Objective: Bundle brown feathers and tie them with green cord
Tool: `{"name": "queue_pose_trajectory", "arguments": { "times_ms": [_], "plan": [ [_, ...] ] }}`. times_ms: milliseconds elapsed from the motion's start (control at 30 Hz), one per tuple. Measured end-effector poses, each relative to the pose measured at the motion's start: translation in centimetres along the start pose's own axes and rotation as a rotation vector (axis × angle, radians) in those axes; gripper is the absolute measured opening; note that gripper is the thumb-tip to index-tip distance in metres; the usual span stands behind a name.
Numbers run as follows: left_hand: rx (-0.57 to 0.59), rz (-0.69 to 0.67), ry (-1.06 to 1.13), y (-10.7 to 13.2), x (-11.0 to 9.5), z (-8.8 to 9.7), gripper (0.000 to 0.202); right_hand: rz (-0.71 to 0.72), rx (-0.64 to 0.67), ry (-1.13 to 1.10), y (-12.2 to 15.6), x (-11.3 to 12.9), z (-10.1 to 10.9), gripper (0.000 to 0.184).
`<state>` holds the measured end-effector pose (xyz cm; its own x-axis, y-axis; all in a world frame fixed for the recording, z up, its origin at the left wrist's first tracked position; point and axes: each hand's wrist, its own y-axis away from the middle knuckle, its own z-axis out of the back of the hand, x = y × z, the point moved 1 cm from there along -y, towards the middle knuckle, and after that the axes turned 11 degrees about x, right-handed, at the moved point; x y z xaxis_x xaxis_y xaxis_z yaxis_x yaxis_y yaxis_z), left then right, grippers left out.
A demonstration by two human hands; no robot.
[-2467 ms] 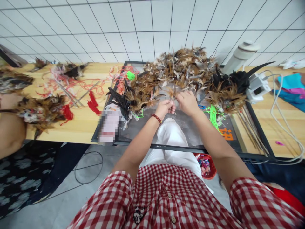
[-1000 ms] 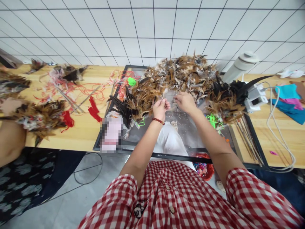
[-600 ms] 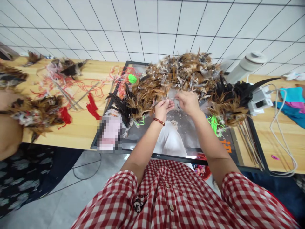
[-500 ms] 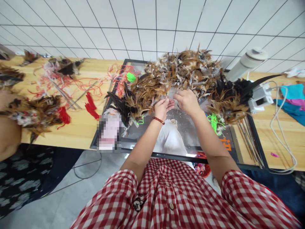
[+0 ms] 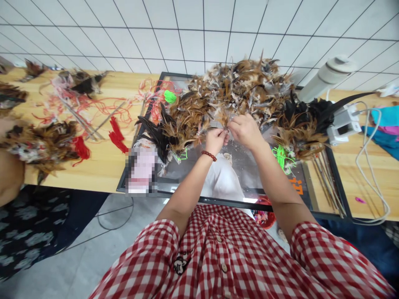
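My left hand [image 5: 215, 140], with a red bead bracelet at the wrist, and my right hand [image 5: 245, 130] meet in front of a big heap of brown feathers [image 5: 240, 89]. Both pinch a small tuft of brown feathers [image 5: 223, 120] between their fingertips. They hover over a dark framed picture [image 5: 237, 178] lying flat on the wooden table [image 5: 102, 166]. A tied bundle of brown and black feathers [image 5: 174, 128] lies just left of my left hand. Another dark bundle [image 5: 301, 124] lies to the right.
Green cord [image 5: 280, 158] and thin sticks [image 5: 327, 182] lie right of my hands. A white device [image 5: 341, 122] with a cable and a white cylinder [image 5: 324, 77] stand at the right. Red string [image 5: 115, 135] and feathers litter the left, where another person's arm [image 5: 9, 174] rests.
My left hand's fingers were spread half a second ago and have closed into a pinch. Both hands have come together on a feather tuft at the heap's edge.
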<state>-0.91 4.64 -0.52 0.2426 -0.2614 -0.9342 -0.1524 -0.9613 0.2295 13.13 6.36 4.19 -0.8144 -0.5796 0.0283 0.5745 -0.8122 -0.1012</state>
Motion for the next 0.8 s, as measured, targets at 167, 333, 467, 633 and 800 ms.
{"name": "queue_pose_trajectory", "arguments": {
  "times_ms": [167,333,467,633,800],
  "plan": [
    [-0.072,0.032,0.154,0.0,-0.8,0.3,0.023,-0.435,-0.195,-0.137,0.5,-3.4,-0.8,0.034],
    [-0.079,0.022,0.232,0.0,-1.3,0.5,0.022,-0.456,-0.095,-0.26,-0.2,-3.8,-4.0,0.03],
    [-0.074,0.025,0.221,0.0,-1.1,0.5,0.023,-0.427,0.015,-0.226,-0.8,-2.4,-5.3,0.03],
    [-0.102,0.006,0.215,-0.4,-0.7,0.6,0.021,-0.335,0.037,-0.156,-0.4,-1.9,-3.6,0.03],
    [-0.15,-0.028,0.21,-0.9,-0.1,0.5,0.02,-0.114,0.109,-0.153,0.1,-1.5,-1.1,0.03]
  ]
}}
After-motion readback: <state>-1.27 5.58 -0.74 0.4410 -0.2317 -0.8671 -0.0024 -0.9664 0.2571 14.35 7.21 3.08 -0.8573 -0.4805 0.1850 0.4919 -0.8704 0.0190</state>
